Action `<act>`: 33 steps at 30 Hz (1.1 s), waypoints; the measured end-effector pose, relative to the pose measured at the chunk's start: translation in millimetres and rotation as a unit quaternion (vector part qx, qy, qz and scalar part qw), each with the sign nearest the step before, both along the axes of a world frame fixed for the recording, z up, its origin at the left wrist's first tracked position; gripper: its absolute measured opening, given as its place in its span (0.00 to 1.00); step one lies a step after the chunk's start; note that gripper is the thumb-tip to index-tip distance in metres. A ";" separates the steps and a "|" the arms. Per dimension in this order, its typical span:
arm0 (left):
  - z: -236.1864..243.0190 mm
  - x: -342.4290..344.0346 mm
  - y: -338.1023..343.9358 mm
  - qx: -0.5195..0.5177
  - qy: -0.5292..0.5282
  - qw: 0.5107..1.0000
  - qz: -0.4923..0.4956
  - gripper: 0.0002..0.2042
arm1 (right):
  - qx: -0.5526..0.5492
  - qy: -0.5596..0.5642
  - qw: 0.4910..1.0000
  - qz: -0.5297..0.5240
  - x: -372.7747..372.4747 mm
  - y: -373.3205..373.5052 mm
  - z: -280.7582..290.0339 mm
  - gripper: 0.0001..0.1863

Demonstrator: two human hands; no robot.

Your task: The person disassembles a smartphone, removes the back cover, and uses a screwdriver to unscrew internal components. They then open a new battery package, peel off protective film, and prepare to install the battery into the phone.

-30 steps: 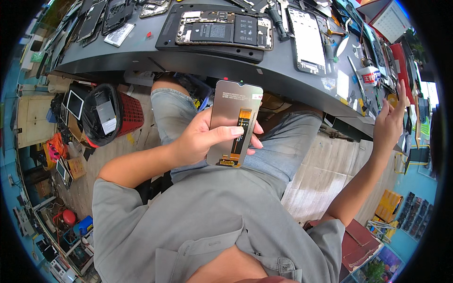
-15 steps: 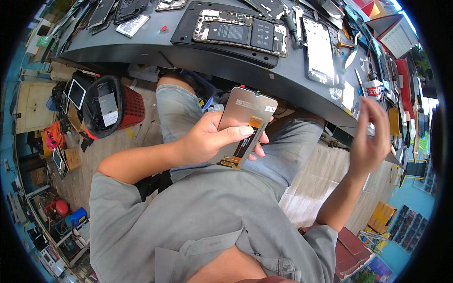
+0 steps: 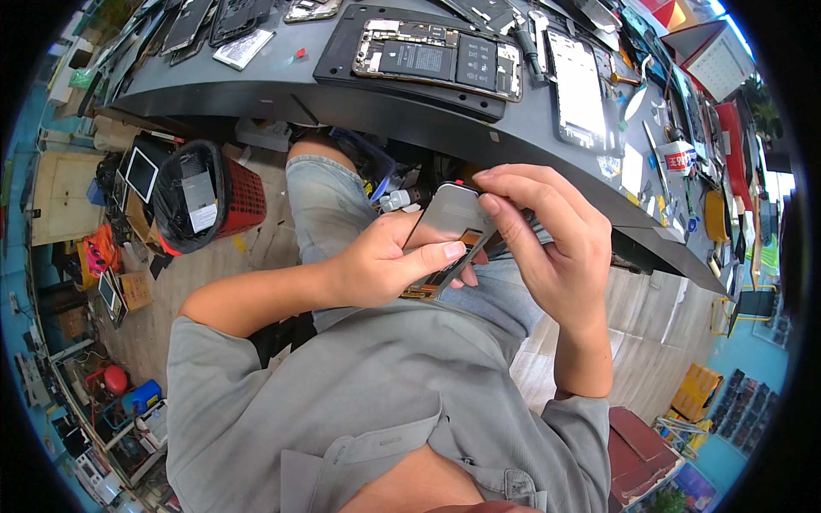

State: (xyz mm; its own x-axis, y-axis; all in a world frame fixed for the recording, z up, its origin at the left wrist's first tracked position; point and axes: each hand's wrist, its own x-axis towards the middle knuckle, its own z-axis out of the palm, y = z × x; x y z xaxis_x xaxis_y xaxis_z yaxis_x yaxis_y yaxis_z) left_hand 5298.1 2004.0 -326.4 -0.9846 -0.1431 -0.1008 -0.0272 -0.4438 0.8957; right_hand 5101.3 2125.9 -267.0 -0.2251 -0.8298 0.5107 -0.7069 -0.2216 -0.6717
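Observation:
Above my lap, my left hand (image 3: 380,256) is closed on a phone screen (image 3: 446,214), thumb lying across its grey back and fingertips showing past the far side. The screen stands tilted, with an orange and black flex cable on the lower part of its back. A small red tab (image 3: 459,182) shows at its top edge. My right hand (image 3: 552,235) is closed at the upper right corner of the screen, thumb and forefinger bent together there. Whether a thin film lies between those fingertips, I cannot tell.
On the grey desk (image 3: 282,90) ahead, an opened phone (image 3: 436,58) with its battery exposed rests on a black pad. Further right lie a screwdriver (image 3: 528,53) and a bright white-lit phone frame (image 3: 577,81). A red bin (image 3: 244,201) with a black liner stands on the floor at left.
My right hand has come in from the right, to the top corner of the screen, and its fingers have closed there. The screen has turned and tilted in my left hand.

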 end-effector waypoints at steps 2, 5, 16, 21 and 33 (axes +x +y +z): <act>-2.6 1.1 -3.8 -0.032 0.003 0.999 -0.021 0.18 | 0.010 0.021 1.000 0.014 -3.0 -0.3 3.6 0.09; -5.2 1.7 -6.4 -0.060 -0.010 0.997 -0.043 0.18 | 0.007 0.085 0.996 0.009 -2.5 0.4 4.4 0.10; 3.7 -0.7 -1.1 0.131 -0.040 0.991 0.001 0.18 | -0.093 0.320 0.942 -0.051 1.3 1.1 -15.3 0.16; 2.4 0.9 -5.4 0.140 -0.024 0.990 0.015 0.19 | -0.077 0.229 0.964 -0.107 -15.2 21.1 -10.9 0.10; -1.3 2.2 -3.6 0.012 -0.037 0.999 0.005 0.19 | 0.061 -0.152 0.979 -0.120 17.1 22.0 -16.6 0.12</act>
